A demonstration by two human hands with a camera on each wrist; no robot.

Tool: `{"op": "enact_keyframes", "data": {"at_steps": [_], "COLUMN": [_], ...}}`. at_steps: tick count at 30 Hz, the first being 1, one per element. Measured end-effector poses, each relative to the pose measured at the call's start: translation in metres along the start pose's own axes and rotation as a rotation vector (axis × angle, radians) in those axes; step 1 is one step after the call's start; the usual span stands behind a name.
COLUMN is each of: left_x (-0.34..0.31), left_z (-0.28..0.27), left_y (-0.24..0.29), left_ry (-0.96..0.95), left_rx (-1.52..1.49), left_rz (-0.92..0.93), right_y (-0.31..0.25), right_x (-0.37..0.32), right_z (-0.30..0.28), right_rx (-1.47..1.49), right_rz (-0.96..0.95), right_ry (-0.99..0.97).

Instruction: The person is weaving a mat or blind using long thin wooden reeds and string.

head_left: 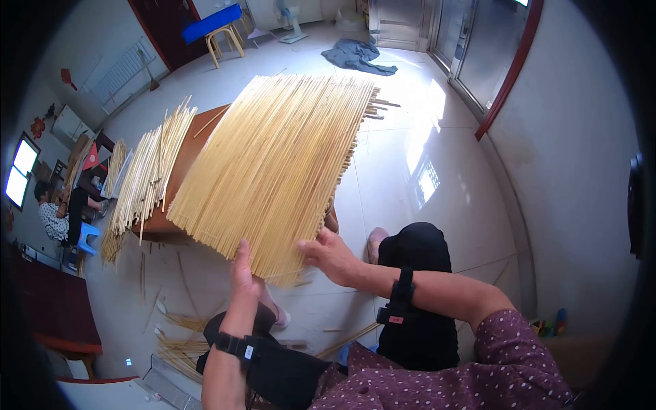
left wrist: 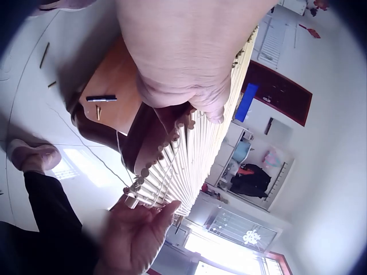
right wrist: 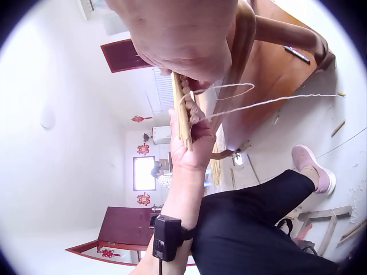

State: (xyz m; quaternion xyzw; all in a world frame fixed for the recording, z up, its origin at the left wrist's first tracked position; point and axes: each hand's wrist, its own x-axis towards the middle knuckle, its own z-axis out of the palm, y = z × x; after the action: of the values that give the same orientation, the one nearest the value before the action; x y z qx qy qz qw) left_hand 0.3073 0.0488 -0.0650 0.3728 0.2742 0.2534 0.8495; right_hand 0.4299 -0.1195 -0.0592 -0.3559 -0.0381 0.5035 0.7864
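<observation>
A wide mat of straight, straw-coloured stalks (head_left: 273,157) lies over a brown table (head_left: 179,179), its near end reaching past the table edge. My left hand (head_left: 246,277) holds that near end, thumb up over the stalks and fingers underneath. At the near right corner, my right hand (head_left: 333,256) pinches the stalk ends between thumb and fingers. White string (right wrist: 269,104) trails from this corner in the right wrist view. Seen from the left wrist, the stalks (left wrist: 189,166) fan out between both hands, with string across their ends.
Loose stalks (head_left: 154,171) are piled on the table's left part, and more (head_left: 181,345) lie on the floor by my feet. Another person (head_left: 56,215) sits at far left near a blue stool (head_left: 87,238). A dark cloth (head_left: 355,56) lies on the floor beyond the table.
</observation>
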Motion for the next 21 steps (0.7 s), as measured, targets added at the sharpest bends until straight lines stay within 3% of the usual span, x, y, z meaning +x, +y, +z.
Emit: {"op": "enact_keyframes", "data": {"at_steps": [2,4,6,10,13,16,19,20,21], "left_x": [-0.030,-0.068,-0.114,-0.191,-0.240,-0.274,-0.293,-0.290,-0.291], "left_z": [0.007,-0.026,-0.063,-0.091,-0.125,-0.146,-0.160,-0.168,-0.170], "left_y": [0.018,0.049,0.088,0.121,0.121,0.120,0.130,0.133,0.133], "left_ry": [-0.105,-0.102,-0.071,-0.003,0.077,0.165,0.174,0.154,0.158], "left_rx": [-0.090,-0.050,-0.001,0.095,0.159,0.223,0.302,0.336,0.357], "left_rz": [-0.102,-0.077,-0.060,0.009,0.039,0.048,0.019,0.000,-0.028], "right_y": [-0.020,-0.010,0.000,-0.035,-0.070,-0.100,-0.116,-0.115,-0.115], "right_x": [-0.037,-0.064,-0.091,-0.095,-0.088,-0.105,-0.124,-0.126,-0.133], "right_z": [0.000,0.001,0.006,-0.025,-0.084,-0.085,-0.093,-0.095,-0.096], "right_rx": [-0.183,-0.213,-0.160,0.107,0.237,0.281,0.121,0.132,-0.057], "right_rz": [0.078,0.159,0.230,0.111,-0.011,-0.052,0.002,-0.003,0.067], "right_ry": [-0.193,-0.169,-0.097,0.133,0.021,0.017,-0.297,-0.277,-0.204]}}
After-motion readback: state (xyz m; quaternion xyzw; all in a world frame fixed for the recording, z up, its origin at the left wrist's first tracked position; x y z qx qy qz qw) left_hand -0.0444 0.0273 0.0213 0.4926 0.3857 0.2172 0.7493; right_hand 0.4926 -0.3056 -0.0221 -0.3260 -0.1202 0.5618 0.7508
